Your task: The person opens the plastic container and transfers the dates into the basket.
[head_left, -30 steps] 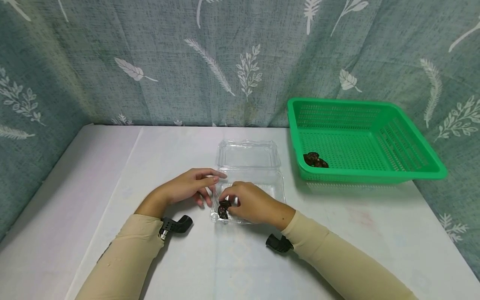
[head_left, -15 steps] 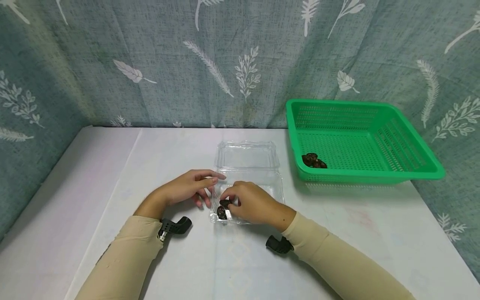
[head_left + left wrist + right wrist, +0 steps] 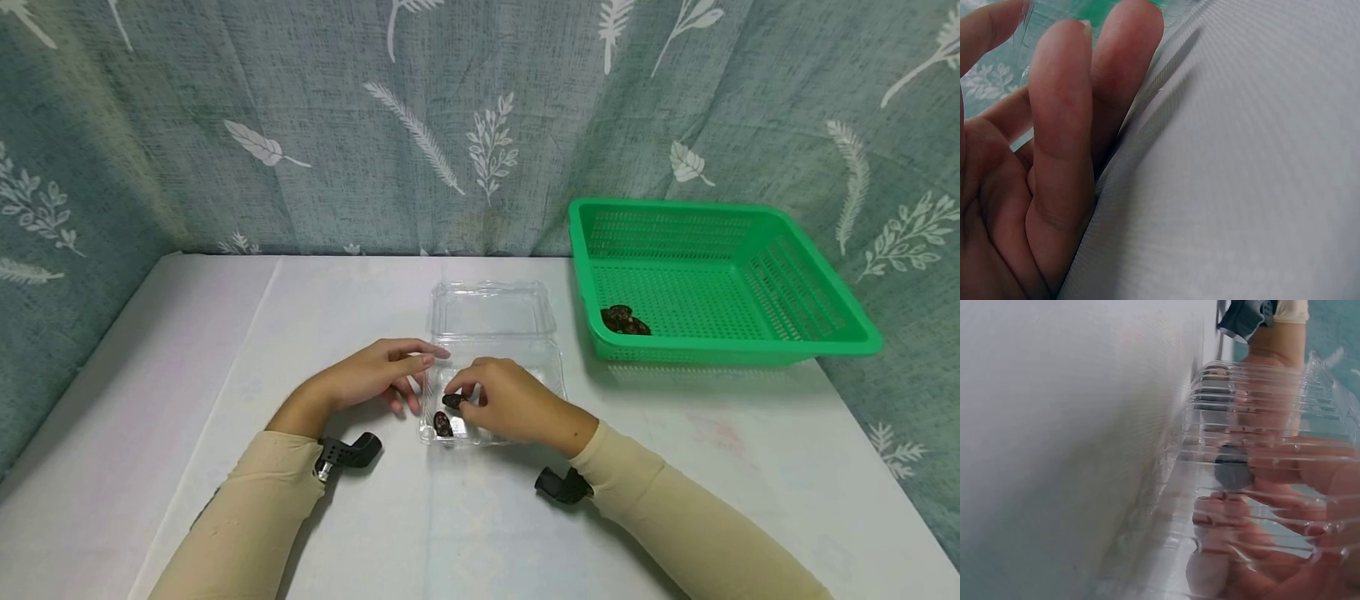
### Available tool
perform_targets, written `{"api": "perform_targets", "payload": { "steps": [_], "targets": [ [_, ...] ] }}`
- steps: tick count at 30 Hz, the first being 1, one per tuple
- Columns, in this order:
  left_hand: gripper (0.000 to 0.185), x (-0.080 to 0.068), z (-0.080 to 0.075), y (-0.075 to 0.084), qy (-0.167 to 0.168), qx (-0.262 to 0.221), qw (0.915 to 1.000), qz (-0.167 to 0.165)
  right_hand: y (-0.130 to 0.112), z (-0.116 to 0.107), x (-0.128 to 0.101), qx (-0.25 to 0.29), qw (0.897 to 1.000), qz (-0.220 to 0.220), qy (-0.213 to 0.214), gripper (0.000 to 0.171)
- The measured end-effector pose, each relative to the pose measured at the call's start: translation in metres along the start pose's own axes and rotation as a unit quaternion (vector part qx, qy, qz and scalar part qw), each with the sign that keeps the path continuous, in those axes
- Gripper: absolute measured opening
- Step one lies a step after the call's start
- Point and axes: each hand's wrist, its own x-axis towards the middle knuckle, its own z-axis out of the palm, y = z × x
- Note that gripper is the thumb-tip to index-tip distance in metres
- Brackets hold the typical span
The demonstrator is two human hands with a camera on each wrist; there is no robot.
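A clear plastic clamshell box (image 3: pixel 558 375) lies with its lid (image 3: pixel 491 310) folded back. Inside, my right hand (image 3: pixel 517 400) pinches a dark brown dried date (image 3: pixel 453 401) between thumb and fingertips, low over the box floor. Another date (image 3: pixel 442 424) lies in the near left corner. Through the ribbed clear wall, the right wrist view shows the pinched date (image 3: pixel 1233 467) at the fingertips, blurred by the plastic. My left hand (image 3: pixel 378 372) rests at the box's left side, fingers loosely extended, the upper ones over the rim. Its fingers (image 3: pixel 1063 106) hold nothing in the left wrist view.
A green plastic basket (image 3: pixel 723 348) stands at the back right, with several more dates (image 3: pixel 624 320) in its near left corner. White cloth (image 3: pixel 225 350) covers the table, and a leaf-patterned curtain (image 3: pixel 322 125) hangs behind it.
My right hand has shifted slightly up and right with the pinched date, drawing it away from the one in the corner. My left hand stays in place.
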Motion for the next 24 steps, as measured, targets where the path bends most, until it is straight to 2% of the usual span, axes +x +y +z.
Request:
{"api": "perform_targets", "payload": {
  "steps": [7,13,15,18,24],
  "targets": [
    [0.048,0.001,0.000,0.001,-0.001,0.007,1.0000,0.004,0.003,-0.009,-0.004,0.108,0.994,0.031,-0.012,0.025],
    [0.048,0.001,0.000,0.002,0.001,0.007,1.0000,0.000,0.003,-0.024,-0.012,0.142,0.989,0.046,0.007,0.024],
    [0.048,0.001,0.000,0.002,0.001,0.007,1.0000,-0.001,0.004,-0.030,-0.016,0.168,0.984,0.053,0.014,0.024],
    [0.047,0.001,0.000,0.002,0.004,0.007,1.0000,-0.003,0.008,-0.040,-0.023,0.236,0.969,0.069,0.025,0.024],
    [0.047,-0.001,0.000,0.002,0.006,0.004,1.0000,-0.004,0.015,-0.063,-0.039,0.370,0.923,0.094,0.056,0.030]
  ]
}}
